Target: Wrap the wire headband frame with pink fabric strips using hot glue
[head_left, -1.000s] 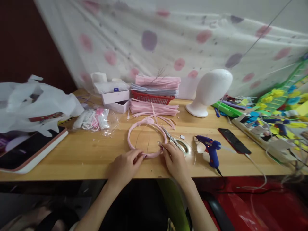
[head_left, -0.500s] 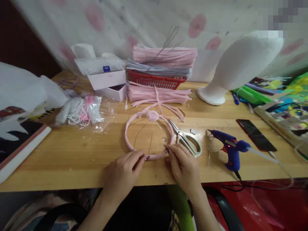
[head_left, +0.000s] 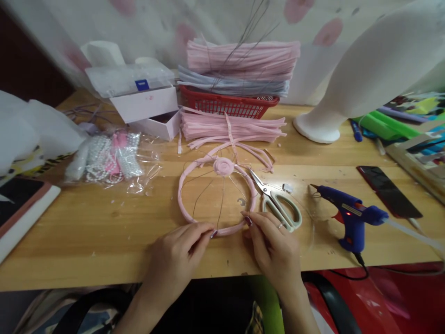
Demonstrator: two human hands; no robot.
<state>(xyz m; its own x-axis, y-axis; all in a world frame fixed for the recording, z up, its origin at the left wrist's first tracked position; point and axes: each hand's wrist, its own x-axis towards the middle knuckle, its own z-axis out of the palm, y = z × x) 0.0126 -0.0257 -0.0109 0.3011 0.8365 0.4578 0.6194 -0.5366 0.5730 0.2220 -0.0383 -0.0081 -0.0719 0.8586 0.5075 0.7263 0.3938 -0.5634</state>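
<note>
A pink fabric-covered hoop [head_left: 180, 196] lies on the wooden table, with thin wires crossing its inside. A coiled pink rosette [head_left: 223, 166] sits at its far edge. My left hand [head_left: 179, 255] pinches the near edge of the hoop, thumb and fingertips together. On the near right side, my right hand [head_left: 274, 243] also pinches the hoop; a ring shows on one finger. Scissors [head_left: 281, 204] with pale handles lie just beyond my right hand, their tips close to the hoop's right side.
A blue glue gun [head_left: 351, 213] with a lit red light and a phone [head_left: 389, 191] lie to the right. Behind are pink strips [head_left: 232, 127], a red basket [head_left: 222, 104] and a white foam head stand [head_left: 351, 88]. Bagged beads [head_left: 107, 157] and white boxes [head_left: 149, 104] are left.
The view has shifted closer and slightly down, so the table things appear larger. Both hands keep their pinch on the hoop, which stays in about the same place.
</note>
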